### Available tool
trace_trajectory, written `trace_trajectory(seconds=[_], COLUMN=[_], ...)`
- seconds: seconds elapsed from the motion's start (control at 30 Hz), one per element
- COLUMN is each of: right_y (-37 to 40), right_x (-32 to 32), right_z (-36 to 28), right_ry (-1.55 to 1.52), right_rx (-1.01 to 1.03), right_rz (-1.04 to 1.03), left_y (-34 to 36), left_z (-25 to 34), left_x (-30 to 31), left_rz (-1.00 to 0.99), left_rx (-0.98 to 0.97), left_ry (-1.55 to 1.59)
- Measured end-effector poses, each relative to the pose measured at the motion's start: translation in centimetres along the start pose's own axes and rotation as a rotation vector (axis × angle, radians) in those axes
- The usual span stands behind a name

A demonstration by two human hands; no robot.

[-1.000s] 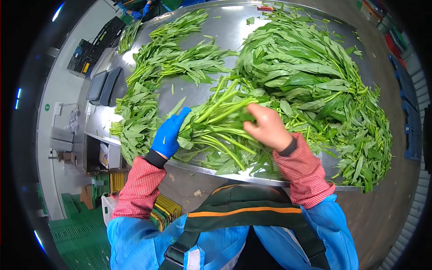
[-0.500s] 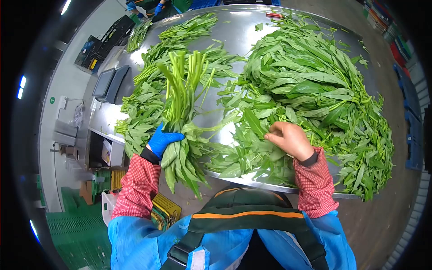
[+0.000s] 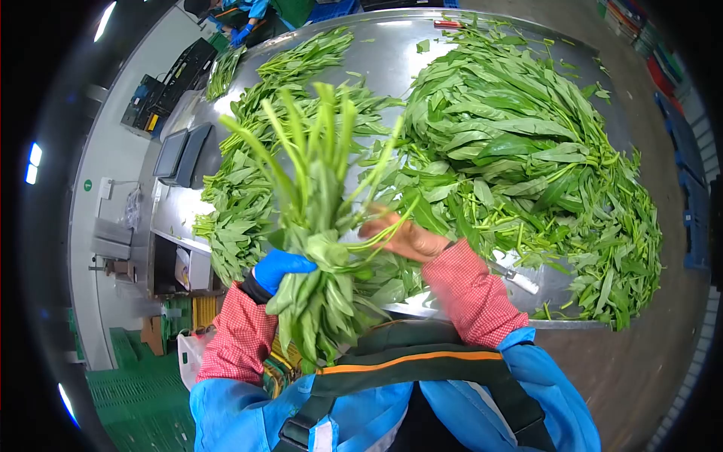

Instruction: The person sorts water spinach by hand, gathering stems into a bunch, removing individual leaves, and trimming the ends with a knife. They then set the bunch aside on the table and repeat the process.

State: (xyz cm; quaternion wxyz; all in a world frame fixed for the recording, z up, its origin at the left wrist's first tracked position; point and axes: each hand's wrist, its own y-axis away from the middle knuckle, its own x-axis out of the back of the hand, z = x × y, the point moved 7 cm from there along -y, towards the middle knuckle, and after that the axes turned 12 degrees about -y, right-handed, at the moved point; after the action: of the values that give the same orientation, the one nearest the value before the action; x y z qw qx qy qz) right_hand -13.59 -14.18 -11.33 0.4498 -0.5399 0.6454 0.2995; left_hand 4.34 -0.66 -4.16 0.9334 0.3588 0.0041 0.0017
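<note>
My left hand, in a blue glove, is closed around a bunch of leafy greens that looks like water spinach. The thick pale stems fan upward and the leaves hang down past the table's front edge. Bare and blurred, my right hand is at the right side of this bunch, with a few thin stems crossing in front of it. Its fingertips are smeared and partly hidden, so their grip does not show. Beyond it lies a large heap of the same greens on the metal table.
A knife with a white handle lies near the front edge. More bunches line the table's left side, beside a dark scale-like device. A red object sits at the far edge. Another person's gloved hand is at top left.
My right hand has moved left from the loose leaves to the bunch, uncovering the knife. The bunch has come closer to me and its stems have spread apart.
</note>
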Motion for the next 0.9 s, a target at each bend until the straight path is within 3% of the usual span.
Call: trace_trajectory(seconds=[0.03,0.13,0.17,0.27,0.37,0.5,0.63,0.73,0.83,0.9], right_y=[-0.2,-0.5,-0.4,-0.1,0.3,0.5,0.7,0.9,1.0,1.0], right_x=[-0.2,-1.9,-1.6,0.8,-0.2,1.4,0.3,0.4,0.1,0.6], right_z=[-1.3,-5.3,-5.4,-4.7,-6.2,-7.8,-8.8,-8.9,-8.8,-8.7], right_ry=[0.022,0.103,0.09,-0.05,-0.016,-0.001,-0.137,-0.136,-0.18,-0.182], right_rx=[0.042,0.183,0.185,0.118,0.205,0.345,0.365,0.326,0.379,0.413], right_rz=[-0.014,0.002,0.047,0.109,0.101,0.188,0.099,0.05,0.033,0.09], left_y=[0.5,-0.2,-1.7,-1.8,-2.0,-2.4,-3.2,-2.8,-4.8,-6.1], left_z=[1.2,3.6,2.9,4.2,4.3,4.5,3.8,4.3,2.2,1.6], left_x=[-1.1,-5.3,-5.6,-7.9,-9.6,-11.9,-12.5,-12.3,-10.4,-9.5], left_rz=[0.032,0.13,0.09,0.305,0.428,0.482,0.369,0.176,0.073,-0.02], left_rx=[0.037,-0.02,-0.199,-0.441,-0.271,-0.3,-0.3,-0.25,-0.497,-0.394], left_ry=[-0.247,-0.168,-0.41,-0.915,-1.24,-1.662,-1.625,-1.36,-0.887,-0.713])
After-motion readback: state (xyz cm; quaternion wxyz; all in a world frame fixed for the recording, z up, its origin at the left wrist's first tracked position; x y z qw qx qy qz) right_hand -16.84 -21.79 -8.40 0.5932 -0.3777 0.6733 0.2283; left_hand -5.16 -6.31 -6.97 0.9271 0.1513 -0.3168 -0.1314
